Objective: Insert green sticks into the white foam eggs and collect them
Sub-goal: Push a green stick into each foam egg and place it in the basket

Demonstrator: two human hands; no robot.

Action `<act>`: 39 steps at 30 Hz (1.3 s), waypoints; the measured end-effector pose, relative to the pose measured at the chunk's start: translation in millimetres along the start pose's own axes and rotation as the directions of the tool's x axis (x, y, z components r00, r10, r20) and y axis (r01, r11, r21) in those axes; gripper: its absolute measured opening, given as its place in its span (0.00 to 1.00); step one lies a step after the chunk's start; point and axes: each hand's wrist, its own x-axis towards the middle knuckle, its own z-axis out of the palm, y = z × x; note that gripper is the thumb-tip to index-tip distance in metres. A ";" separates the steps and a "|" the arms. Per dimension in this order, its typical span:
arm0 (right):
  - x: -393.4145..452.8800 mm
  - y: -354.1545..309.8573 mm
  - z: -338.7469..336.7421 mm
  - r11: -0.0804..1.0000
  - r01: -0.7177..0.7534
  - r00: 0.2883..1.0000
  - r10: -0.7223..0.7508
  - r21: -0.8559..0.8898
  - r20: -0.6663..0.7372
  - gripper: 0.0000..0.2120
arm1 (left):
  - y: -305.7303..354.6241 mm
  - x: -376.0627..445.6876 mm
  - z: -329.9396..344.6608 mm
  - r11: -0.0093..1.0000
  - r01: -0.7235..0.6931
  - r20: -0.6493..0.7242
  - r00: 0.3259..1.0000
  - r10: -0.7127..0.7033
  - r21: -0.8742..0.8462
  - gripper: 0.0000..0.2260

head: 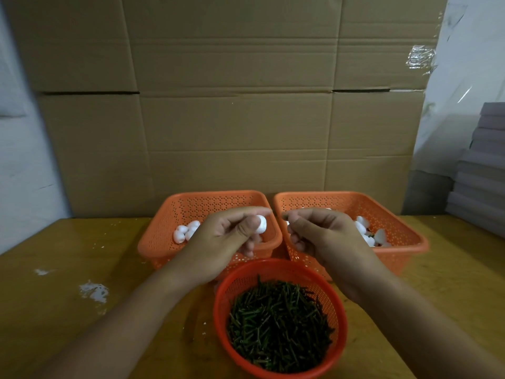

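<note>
1 foam egg [261,228], left hand [229,236] pinching

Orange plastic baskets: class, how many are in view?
3: left rectangular orange plastic basket, right rectangular orange plastic basket, round orange plastic basket in front. None seem hidden.

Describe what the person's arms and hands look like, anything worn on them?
Both forearms are bare from the bottom edge of the view up to the wrists, with no sleeves showing. The left hand and right hand are bare too: no gloves, and no watch, bracelet or ring can be seen. The fingernails look short and unpainted.
</note>
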 end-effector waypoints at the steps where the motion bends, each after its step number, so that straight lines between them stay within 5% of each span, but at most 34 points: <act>1: -0.9 -0.3 1.0 1.000 0.017 1.000 -0.016 -0.010 0.019 0.07 | 0.4 -0.1 -0.3 1.000 0.016 0.005 1.000 -0.016 -0.026 0.15; 18: -3.1 -1.4 4.1 0.930 0.283 0.955 -0.296 -0.236 -0.019 0.07 | 7.1 0.0 -3.0 0.992 0.043 -0.059 0.997 -0.051 -0.118 0.12; 39: -7.1 -0.1 8.5 0.896 0.270 0.960 -0.277 -0.353 0.032 0.07 | 9.7 -2.2 2.7 0.995 0.016 -0.030 0.999 -0.019 -0.095 0.10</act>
